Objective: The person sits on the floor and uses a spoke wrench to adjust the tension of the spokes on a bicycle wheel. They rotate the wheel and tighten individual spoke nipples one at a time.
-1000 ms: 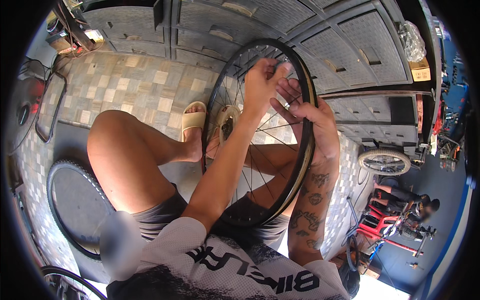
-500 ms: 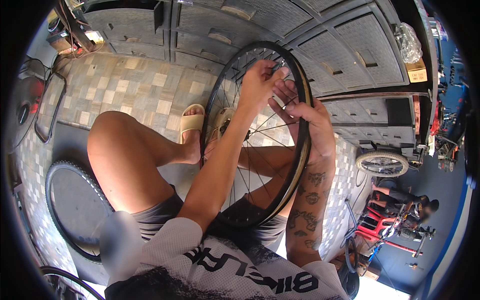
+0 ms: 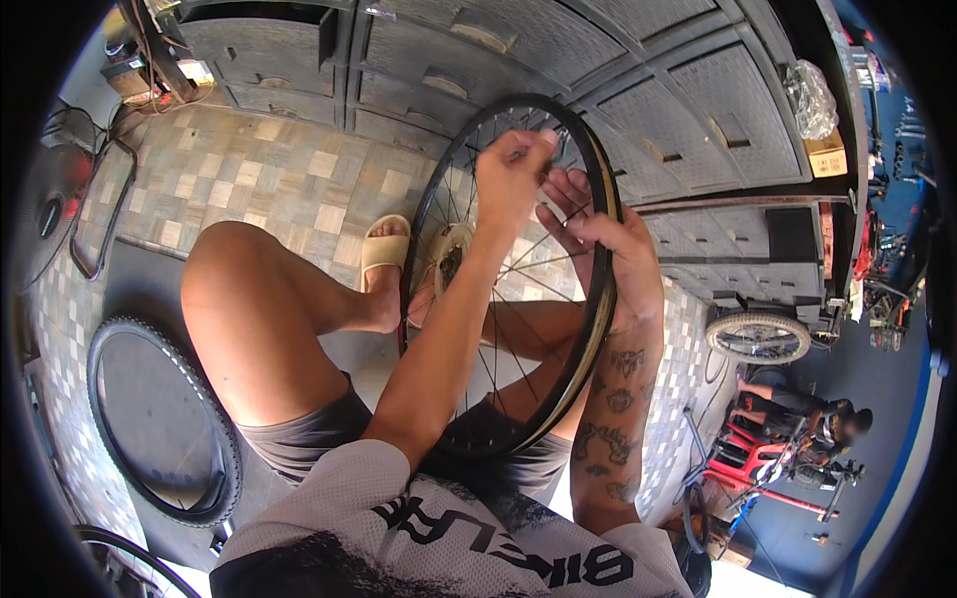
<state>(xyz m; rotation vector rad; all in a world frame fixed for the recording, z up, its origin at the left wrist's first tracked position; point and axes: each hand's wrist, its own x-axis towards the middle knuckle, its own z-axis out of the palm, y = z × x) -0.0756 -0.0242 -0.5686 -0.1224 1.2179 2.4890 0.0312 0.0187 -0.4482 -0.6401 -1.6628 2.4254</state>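
A bicycle wheel (image 3: 574,383) with a black rim, dark spokes and a tan strip along the rim stands tilted between my legs. My right hand (image 3: 626,261) grips its right side, the thumb against the rim and the fingers curled in among the spokes. My left hand (image 3: 510,179) is closed in a pinch near the upper spokes, just inside the rim. Whatever lies between those fingertips is too small to make out. Beyond my left forearm sits the hub (image 3: 451,261), with a pale disc around it.
A knobby tyre (image 3: 105,419) lies on a dark mat at the left. Grey drawer cabinets (image 3: 439,45) line the far side. A red fan (image 3: 62,189) stands at the far left. To the right are another wheel (image 3: 758,339), a red chair (image 3: 748,453) and a seated person (image 3: 832,429).
My left hand has shifted slightly, its fingertips drawing a little away from my right fingers. My right hand keeps its grip on the wheel. The whole view has moved slightly.
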